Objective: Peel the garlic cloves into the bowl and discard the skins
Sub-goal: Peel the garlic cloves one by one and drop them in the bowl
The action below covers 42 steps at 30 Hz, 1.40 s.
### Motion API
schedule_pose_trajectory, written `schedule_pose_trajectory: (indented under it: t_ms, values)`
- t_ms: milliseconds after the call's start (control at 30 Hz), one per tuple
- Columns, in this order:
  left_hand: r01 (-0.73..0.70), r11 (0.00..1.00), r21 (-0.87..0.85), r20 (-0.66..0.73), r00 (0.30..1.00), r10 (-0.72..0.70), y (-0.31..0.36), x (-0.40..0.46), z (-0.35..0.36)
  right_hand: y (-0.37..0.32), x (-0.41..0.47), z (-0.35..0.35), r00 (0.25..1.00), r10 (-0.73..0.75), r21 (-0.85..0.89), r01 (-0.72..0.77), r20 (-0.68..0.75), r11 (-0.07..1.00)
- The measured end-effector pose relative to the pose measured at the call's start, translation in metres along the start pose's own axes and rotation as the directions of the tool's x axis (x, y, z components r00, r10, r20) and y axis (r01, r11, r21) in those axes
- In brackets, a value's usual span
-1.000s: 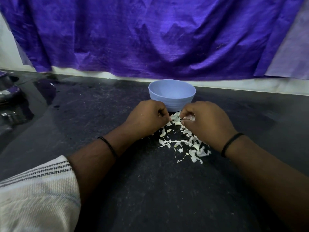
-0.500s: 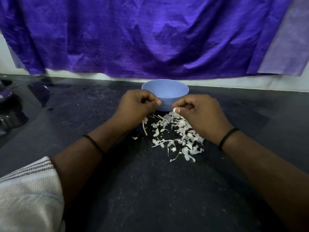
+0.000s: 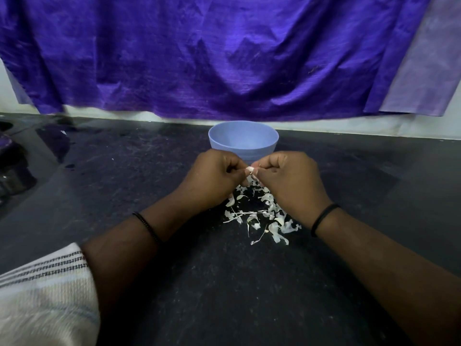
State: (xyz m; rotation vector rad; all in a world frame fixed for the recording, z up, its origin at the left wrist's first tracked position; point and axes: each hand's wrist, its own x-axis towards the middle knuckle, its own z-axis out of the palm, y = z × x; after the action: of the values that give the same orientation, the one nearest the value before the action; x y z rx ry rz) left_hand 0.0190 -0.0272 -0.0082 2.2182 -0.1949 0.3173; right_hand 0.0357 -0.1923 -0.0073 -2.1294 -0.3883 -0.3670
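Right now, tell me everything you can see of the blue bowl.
The blue bowl is a plain, matte, light blue round bowl, plastic by the look, standing upright on the dark countertop just beyond both hands, under the purple cloth. Its lower front is hidden behind the knuckles. The visible inside wall is bare; its bottom is out of sight.

A home kitchen: dark stone counter [image 3: 124, 196], bowl [image 3: 243, 143], garlic skins [image 3: 259, 216], purple cloth [image 3: 224, 58] on the wall.

Bowl [image 3: 243, 143] behind both hands; skins [image 3: 259, 216] on counter [image 3: 149, 183] beneath, perhaps touching neither.
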Motion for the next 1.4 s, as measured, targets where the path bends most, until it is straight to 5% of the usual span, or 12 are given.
schedule_pose_trajectory:
  t_ms: [100, 267, 833, 1233, 1400]
  values:
    - [-0.051, 0.988, 0.147, -0.066, 0.996, 0.061, 0.001, -0.001, 0.005, 0.000, -0.002, 0.005, 0.997, -0.081, -0.201, 0.077, -0.007, 0.977]
    - [-0.084, 0.976, 0.203, -0.107, 0.988, 0.107, 0.004, -0.003, 0.014, 0.002, -0.002, 0.006, 0.997, -0.073, -0.248, 0.061, -0.040, 0.967]
    - [-0.039, 0.990, 0.132, -0.089, 0.995, 0.051, 0.012, -0.005, 0.017, 0.008, -0.002, 0.004, 0.993, -0.088, -0.110, 0.079, -0.082, 0.991]
    - [0.111, 0.915, -0.387, -0.013, 0.992, -0.126, 0.009, -0.003, 0.011, 0.006, 0.003, -0.005, 0.989, 0.128, 0.284, -0.144, 0.073, 0.948]
    - [0.074, 0.929, -0.362, -0.166, 0.976, -0.143, 0.008, -0.003, 0.013, 0.007, 0.003, -0.005, 0.995, 0.092, 0.257, -0.097, 0.032, 0.962]
